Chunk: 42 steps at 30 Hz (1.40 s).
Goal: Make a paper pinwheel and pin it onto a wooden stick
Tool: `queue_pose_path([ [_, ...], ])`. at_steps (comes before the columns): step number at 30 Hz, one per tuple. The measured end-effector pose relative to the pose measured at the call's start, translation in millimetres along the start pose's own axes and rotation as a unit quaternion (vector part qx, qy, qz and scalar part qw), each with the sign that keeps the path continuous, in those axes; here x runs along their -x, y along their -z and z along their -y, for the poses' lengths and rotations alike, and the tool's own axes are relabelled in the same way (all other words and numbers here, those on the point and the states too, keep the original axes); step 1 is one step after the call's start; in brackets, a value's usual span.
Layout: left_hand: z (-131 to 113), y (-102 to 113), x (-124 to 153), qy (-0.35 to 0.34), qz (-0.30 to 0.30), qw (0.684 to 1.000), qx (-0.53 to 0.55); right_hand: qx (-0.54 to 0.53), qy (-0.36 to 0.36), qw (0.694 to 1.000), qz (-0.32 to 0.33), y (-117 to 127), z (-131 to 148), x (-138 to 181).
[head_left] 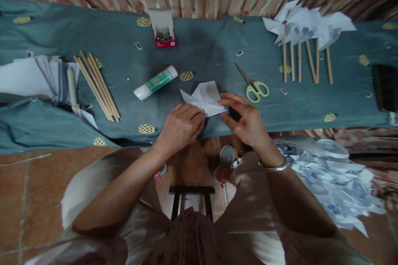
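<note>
A white paper pinwheel (207,97), partly folded, lies near the front edge of the cloth-covered table. My left hand (183,126) is closed on its lower left side, thumb and fingers pinching the paper. On its right edge rest the fingertips of my right hand (244,120), with thumb and fingers apart. Beyond the right hand lie scissors (255,89) with pale green handles, blades pointing up and left. A glue stick (156,82) with a green label lies to the left of the paper.
Behind stands an open red box (164,40) of small metal pins. Wooden sticks (97,87) and stacked paper (34,76) lie at left. Finished pinwheels (306,25) on sticks lie at right, near a dark object (385,87). Paper scraps (329,178) heap on the floor.
</note>
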State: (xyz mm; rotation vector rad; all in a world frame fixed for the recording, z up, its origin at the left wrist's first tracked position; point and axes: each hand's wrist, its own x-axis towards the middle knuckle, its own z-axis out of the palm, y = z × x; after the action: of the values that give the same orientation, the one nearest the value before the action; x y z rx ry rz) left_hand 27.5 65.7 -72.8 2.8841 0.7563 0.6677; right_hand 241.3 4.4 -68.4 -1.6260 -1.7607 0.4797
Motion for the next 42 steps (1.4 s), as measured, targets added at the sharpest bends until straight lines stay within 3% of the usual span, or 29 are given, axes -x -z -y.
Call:
queue_pose_path([
  [8, -1.6, 2.3, 5.5, -0.017, 0.014, 1.0, -0.007, -0.118, -0.029, 0.992, 0.027, 2.1, -0.4, -2.0],
  [21, -3.0, 1.1, 6.3, -0.01, 0.019, 1.0, 0.004, -0.101, -0.019, 0.993, 0.06, -2.0, -2.4, -3.9],
  [26, -0.9, 1.1, 8.0, -0.012, -0.006, 1.0, 0.026, -0.093, -0.033, 0.994, 0.043, -5.7, -2.0, -4.5],
  [42, -10.3, -4.5, 7.3, -0.011, -0.004, 0.999, 0.037, -0.043, -0.072, 0.996, -0.041, -22.4, 5.5, -7.9],
])
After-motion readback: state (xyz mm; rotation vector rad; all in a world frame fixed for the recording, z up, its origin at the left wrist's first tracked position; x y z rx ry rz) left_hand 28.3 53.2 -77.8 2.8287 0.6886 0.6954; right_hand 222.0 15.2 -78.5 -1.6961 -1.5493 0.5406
